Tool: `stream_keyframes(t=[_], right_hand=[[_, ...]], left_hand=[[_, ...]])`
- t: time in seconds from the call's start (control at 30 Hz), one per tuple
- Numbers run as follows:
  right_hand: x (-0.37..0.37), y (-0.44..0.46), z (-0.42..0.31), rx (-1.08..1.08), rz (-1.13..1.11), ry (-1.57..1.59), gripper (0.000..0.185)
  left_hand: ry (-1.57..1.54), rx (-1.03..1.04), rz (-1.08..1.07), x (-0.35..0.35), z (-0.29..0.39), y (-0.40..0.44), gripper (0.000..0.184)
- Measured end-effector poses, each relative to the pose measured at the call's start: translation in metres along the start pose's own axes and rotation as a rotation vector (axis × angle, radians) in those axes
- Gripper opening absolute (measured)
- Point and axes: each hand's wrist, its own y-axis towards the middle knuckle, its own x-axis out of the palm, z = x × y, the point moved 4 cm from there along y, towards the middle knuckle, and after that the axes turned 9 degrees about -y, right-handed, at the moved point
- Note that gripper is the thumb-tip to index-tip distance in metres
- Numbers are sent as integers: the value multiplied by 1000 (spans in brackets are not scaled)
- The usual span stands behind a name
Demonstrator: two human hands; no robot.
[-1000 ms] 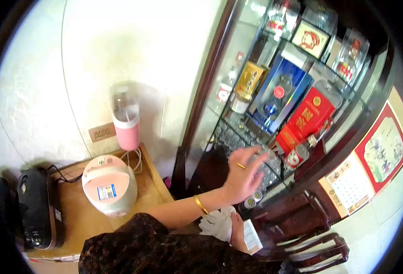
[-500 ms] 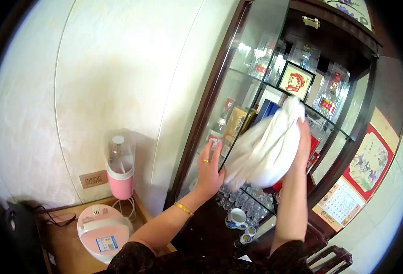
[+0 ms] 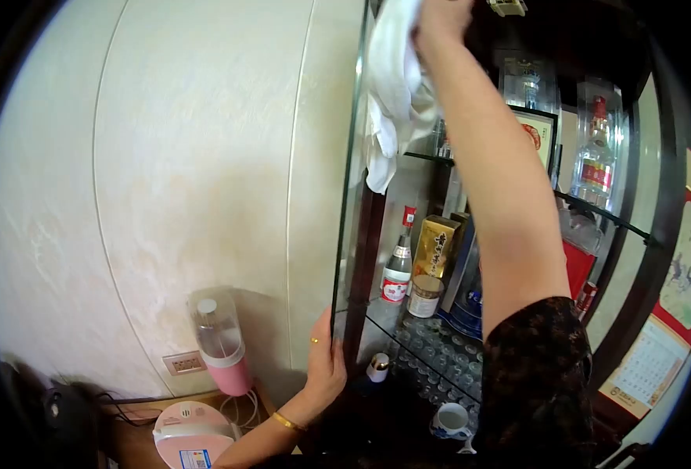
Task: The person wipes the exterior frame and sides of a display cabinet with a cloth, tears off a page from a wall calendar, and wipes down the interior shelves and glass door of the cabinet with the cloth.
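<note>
High at the top of the head view, my right hand [image 3: 444,19] is closed on a white cloth [image 3: 396,74], which hangs down against the inner side of the glass door [image 3: 351,195]. Lower down, my left hand [image 3: 326,361] grips the edge of that door, with a gold ring and bracelet showing. The door stands swung out from the dark wooden cabinet. Behind it on a shelf are a red-capped bottle [image 3: 397,266], a gold box [image 3: 437,246] and a jar [image 3: 425,295]. My right forearm covers part of the shelves.
Several small glasses [image 3: 431,352] and a blue-and-white cup [image 3: 450,420] stand low in the cabinet. A boxed bottle [image 3: 595,156] is on the glass shelf at right. Left are a pink-based bottle [image 3: 228,371], a pink appliance [image 3: 193,430] and a wall socket [image 3: 183,363].
My right hand has lifted the white cloth up and left to the door glass. My left hand has moved down to the door's edge. The view has shifted, and the door has swung further out.
</note>
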Motion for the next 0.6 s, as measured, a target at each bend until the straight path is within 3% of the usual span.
stream_keyframes(t=[0.03, 0.07, 0.1, 0.17, 0.27, 0.4, 0.5, 0.6], right_hand=[[13, -7, -7, 4, -108, 17, 32], [44, -5, 3, -168, -99, -52, 39], [50, -22, -9, -247, -404, 256, 48], [59, -29, -16, -383, -418, 177, 56], [82, -25, 17, -381, -507, 83, 58], [110, -8, 123, -269, -593, 214, 60], [102, -18, 189, -93, -581, 7, 62], [86, -33, 156, 13, -547, -76, 59]], left_hand=[[23, 7, 2, -1, 3, 2, 51], [-56, -38, 5, -4, 9, 3, 51], [-136, -87, 10, -6, 9, 3, 51], [-94, -36, 11, -14, 1, 4, 50], [-149, -59, 24, -24, -5, 6, 47], [-127, -63, -29, -27, -8, 6, 49], [-127, -47, -35, -28, -11, 5, 48], [-107, -47, -40, -29, -9, 8, 48]])
